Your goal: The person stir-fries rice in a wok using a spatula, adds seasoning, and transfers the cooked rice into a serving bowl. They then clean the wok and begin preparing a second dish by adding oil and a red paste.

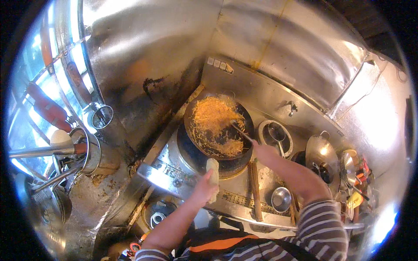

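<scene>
A large dark wok point(218, 127) sits tilted over the round burner, full of shredded orange-yellow food point(214, 112). My left hand point(206, 187) grips a folded pale cloth point(213, 179) at the wok's near rim; whether a handle lies under the cloth is hidden. My right hand point(259, 150) is closed around the handle of a metal cooking utensil point(242, 132), whose working end is down in the food at the wok's right side and partly covered by it.
Right of the wok are a round pot with a ladle point(276, 135), a second wok point(321, 155), a wooden stick point(255, 192) and a metal bowl point(281, 199). A faucet point(290, 107) juts from the backsplash. Utensils fill a metal container point(98, 156) at left.
</scene>
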A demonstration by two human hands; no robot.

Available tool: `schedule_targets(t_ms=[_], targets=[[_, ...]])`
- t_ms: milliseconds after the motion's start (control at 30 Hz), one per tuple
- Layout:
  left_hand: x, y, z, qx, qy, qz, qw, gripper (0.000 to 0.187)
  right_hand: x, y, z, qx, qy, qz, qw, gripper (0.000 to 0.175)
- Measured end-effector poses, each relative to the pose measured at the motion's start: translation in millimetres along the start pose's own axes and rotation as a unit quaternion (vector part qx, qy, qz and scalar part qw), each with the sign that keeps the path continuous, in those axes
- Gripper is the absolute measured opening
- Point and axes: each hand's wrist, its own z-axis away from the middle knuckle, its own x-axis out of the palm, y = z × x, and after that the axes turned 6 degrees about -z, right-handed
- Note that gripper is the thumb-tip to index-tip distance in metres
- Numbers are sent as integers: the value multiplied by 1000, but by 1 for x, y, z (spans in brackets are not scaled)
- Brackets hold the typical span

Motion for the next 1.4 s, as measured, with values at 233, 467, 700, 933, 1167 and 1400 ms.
schedule_targets(t_ms=[233, 467, 700, 933, 1167, 1400], targets=[[1, -1, -5, -10, 9, 1, 1000, 73, 45, -20, 31, -130, -48, -71, 988, 67], [-2, -19, -16, 14, 19, -10, 1000, 72, -25, 33, 137, -85, -128, 31, 988, 64], [-1, -25, -11, 26, 2, -24, 999, 71, 0, 28, -10, -74, 105, 63, 990, 57], [-2, -29, -10, 21, 9, 55, 998, 71, 12, 39, -4, -32, 87, 35, 995, 54], [0, -21, -18, 42, 37, -14, 998, 71, 28, 85, 97, -116, 10, -86, 990, 60], [-36, 21, -2, -27, -10, -8, 1000, 71, 84, 66, 46, -15, 36, -233, 972, 48]])
